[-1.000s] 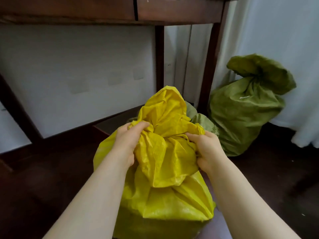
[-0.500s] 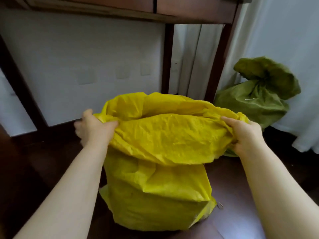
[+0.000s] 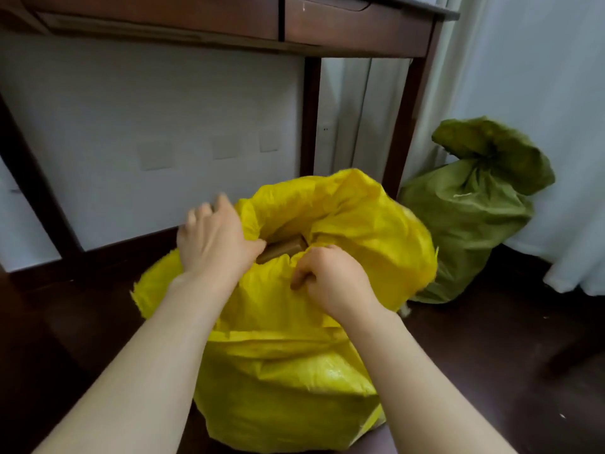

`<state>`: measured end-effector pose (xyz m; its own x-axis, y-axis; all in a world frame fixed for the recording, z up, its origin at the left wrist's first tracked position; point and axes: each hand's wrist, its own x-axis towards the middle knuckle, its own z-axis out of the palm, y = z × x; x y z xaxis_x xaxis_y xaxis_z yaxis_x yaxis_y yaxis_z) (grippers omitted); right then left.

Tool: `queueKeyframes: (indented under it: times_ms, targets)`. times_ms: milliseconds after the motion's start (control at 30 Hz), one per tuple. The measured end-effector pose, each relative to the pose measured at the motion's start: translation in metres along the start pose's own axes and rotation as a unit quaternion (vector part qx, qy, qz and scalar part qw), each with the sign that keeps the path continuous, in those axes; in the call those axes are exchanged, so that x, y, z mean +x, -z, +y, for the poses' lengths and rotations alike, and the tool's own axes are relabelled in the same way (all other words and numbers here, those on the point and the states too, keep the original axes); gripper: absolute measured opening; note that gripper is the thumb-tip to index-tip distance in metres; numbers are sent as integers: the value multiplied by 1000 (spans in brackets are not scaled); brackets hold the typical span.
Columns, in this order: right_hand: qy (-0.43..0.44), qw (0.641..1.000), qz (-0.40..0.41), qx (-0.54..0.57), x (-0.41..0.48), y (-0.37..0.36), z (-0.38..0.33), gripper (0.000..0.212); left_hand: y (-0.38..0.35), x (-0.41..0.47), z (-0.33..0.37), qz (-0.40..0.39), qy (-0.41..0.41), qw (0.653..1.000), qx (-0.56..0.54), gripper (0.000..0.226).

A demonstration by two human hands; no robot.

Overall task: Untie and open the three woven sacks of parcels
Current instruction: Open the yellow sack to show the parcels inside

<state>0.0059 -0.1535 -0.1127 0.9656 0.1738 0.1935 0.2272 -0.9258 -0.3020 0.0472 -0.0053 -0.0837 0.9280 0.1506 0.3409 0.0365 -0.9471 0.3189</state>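
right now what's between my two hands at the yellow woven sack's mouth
A brown cardboard parcel inside the open yellow woven sack, head view.

text: none readable | green sack (image 3: 468,231): small white mark, too blurred to read

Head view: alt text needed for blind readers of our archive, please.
The left hand and right hand grip the open mouth of a yellow sack on a dark floor; a brown parcel shows inside. A tied green sack stands beside a curtain.
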Motion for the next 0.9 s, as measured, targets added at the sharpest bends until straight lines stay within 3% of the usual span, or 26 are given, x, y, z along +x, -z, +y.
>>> queueKeyframes:
  times_ms: [33,100,167,233,267,367,433,500,633,700,800,900]
  targets:
    - [1,999,22,40,0,-3,2,35,3,8,7,12,-41,999,0,94]
    - [6,995,49,85,1,-6,5,33,8,26,24,-37,-93,995,10,109]
    - [-5,995,19,98,0,-7,6,59,3,37,37,-94,-117,987,49,96]
    - [-17,998,-51,25,-4,-11,5,87,-6,43,39,-107,-137,983,59,67]
    - [-12,997,-67,-25,-6,-14,4,89,-9,45,37,-111,-134,984,37,61]
    - [-28,995,-92,-36,-10,-31,11,60,-6,43,30,-145,-103,983,-41,54]
    - [-16,997,-78,-8,-15,-27,15,40,3,42,26,-196,-115,973,-25,42]
    - [10,999,-35,-25,-14,-7,22,34,10,41,22,-250,-115,961,8,45]
    - [27,996,74,-52,-1,49,46,33,23,52,10,-182,-25,983,-27,56]
    - [-48,991,92,-80,3,75,65,32,30,63,-1,-132,50,987,-79,57]
    - [-228,966,52,-108,2,109,89,22,48,74,-15,-98,154,962,-201,52]
    - [-236,971,33,-32,5,127,78,17,53,79,-17,-111,171,937,-284,48]
